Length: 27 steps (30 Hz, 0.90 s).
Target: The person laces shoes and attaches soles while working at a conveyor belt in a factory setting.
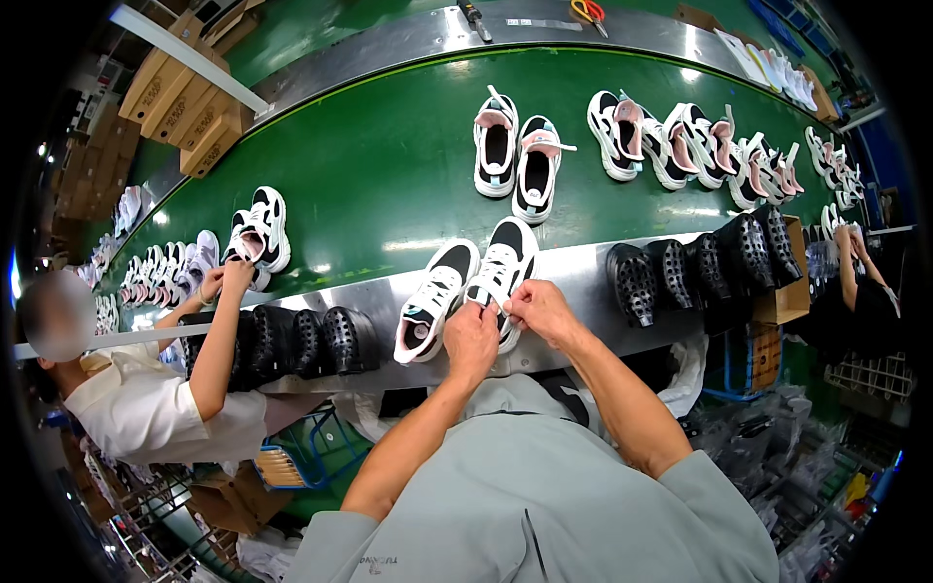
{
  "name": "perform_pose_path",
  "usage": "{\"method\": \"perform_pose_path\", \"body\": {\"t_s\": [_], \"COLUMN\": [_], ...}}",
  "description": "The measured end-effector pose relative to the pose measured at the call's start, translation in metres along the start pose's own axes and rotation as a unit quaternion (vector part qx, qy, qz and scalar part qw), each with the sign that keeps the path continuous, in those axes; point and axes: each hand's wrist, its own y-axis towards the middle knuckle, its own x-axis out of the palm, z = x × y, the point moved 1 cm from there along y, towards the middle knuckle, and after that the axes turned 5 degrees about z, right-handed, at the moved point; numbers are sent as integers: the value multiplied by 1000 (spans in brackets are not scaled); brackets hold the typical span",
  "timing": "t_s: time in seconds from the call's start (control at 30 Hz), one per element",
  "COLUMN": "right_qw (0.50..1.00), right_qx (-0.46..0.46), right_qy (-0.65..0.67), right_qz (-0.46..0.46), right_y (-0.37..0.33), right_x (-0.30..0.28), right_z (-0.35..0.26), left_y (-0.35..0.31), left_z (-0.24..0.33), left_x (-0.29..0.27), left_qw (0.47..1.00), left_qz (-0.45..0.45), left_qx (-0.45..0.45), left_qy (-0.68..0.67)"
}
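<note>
A pair of white, black and pink sneakers stands at the near metal edge of the bench, toes pointing away from me. My left hand (471,340) and my right hand (542,311) meet over the opening of the right-hand sneaker (508,255). Both are closed in a pinch at the top of its white shoelace (497,282); the pinched bit is small and partly covered by my fingers. Just left of my left hand rests its mate, the left-hand sneaker (433,296), touched by neither hand and showing its pink lining.
Farther off on the green belt (389,165) stands another sneaker pair (496,146), with more in rows to the right. Black studded shoe lasts (671,272) line the near edge on both sides. At left, a co-worker (160,398) handles sneakers. Scissors (589,14) lie beyond.
</note>
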Motion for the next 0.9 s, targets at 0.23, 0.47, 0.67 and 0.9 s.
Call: {"method": "perform_pose_path", "body": {"t_s": [0.23, 0.47, 0.67, 0.9], "right_qw": [985, 990, 941, 975], "right_qx": [99, 58, 149, 115], "right_qy": [131, 130, 292, 191], "right_qz": [-56, 2, -86, -25], "right_y": [-10, -20, -24, -27], "right_x": [-5, 4, -13, -9], "right_z": [-4, -1, -20, -7], "left_y": [-11, -11, -5, -8], "left_z": [5, -12, -9, -10], "left_x": [-12, 0, -6, -4], "left_qw": [999, 1000, 999, 987], "left_qz": [-14, 1, -12, -37], "left_qx": [-34, -6, -43, -133], "left_qy": [0, -27, -29, -78]}}
